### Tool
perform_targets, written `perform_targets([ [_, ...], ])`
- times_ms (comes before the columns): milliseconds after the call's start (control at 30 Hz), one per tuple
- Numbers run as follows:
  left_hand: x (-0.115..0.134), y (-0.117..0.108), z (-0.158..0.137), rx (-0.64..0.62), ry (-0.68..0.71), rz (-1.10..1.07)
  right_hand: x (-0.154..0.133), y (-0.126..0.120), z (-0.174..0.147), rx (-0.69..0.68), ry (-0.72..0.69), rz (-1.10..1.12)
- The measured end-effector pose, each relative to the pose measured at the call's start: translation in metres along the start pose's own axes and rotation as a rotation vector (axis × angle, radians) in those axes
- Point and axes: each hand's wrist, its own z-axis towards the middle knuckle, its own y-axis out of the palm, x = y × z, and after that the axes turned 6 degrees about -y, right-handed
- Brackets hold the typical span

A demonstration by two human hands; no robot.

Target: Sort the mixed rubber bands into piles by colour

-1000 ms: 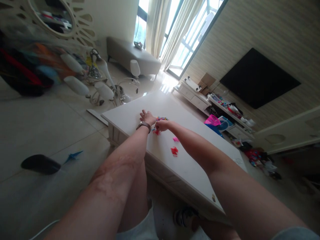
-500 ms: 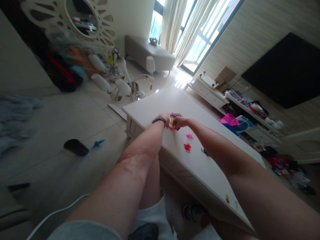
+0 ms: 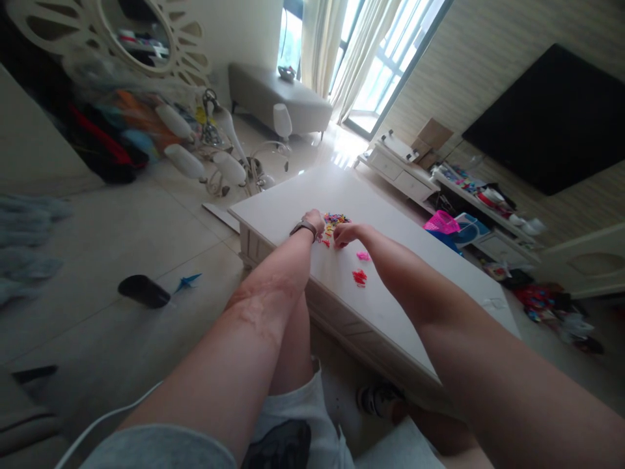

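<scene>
A heap of small multicoloured pieces (image 3: 338,218), too small to name, lies on the white table (image 3: 336,185). At its near left edge is my left hand (image 3: 314,222), a watch on the wrist, its fingers curled down beside a few loose red pieces (image 3: 325,242). My right hand (image 3: 346,234) bends down just in front of the heap, fingers drawn together at the tabletop. What either hand pinches is hidden. Closer to me lie a small pink cluster (image 3: 362,256) and a red cluster (image 3: 360,278), both left of my right forearm.
The table's near edge runs diagonally beside my legs. Beyond it stand a lamp with white shades (image 3: 229,168), a grey bench (image 3: 278,98) and a low cabinet (image 3: 390,163). A pink basket (image 3: 443,222) sits at the right. A black scoop-like object (image 3: 144,291) lies on the floor.
The view has shifted a little. My right hand has drawn slightly away from my left, showing more loose red pieces between them. The black pieces near my right forearm are now hidden.
</scene>
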Motion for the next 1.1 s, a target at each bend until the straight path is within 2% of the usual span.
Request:
perform_targets([
  [167, 0.006, 0.002, -0.002, -0.008, 0.002, 0.054, 0.014, -0.003, -0.016, 0.062, 0.007, 0.183],
  [267, 0.013, 0.01, -0.01, -0.119, -0.012, -0.088, 0.02, 0.003, -0.036, 0.18, -0.071, 0.331],
  [367, 0.025, 0.027, -0.028, -0.261, -0.026, -0.239, 0.031, 0.012, -0.068, 0.349, -0.162, 0.444],
  [600, 0.052, 0.093, -0.078, -0.586, -0.106, -0.425, 0.074, 0.045, -0.173, 0.741, -0.293, 0.546],
  [733, 0.059, 0.146, -0.111, -0.758, -0.156, -0.455, 0.092, 0.076, -0.223, 0.843, -0.326, 0.545],
  [900, 0.06, 0.198, -0.148, -0.988, -0.235, -0.515, 0.115, 0.113, -0.254, 0.899, -0.269, 0.448],
  [1000, 0.06, 0.214, -0.153, -1.03, -0.322, -0.577, 0.129, 0.126, -0.265, 0.984, -0.314, 0.43],
  [1100, 0.061, 0.225, -0.15, -1.047, -0.366, -0.56, 0.14, 0.129, -0.278, 1.045, -0.313, 0.386],
])
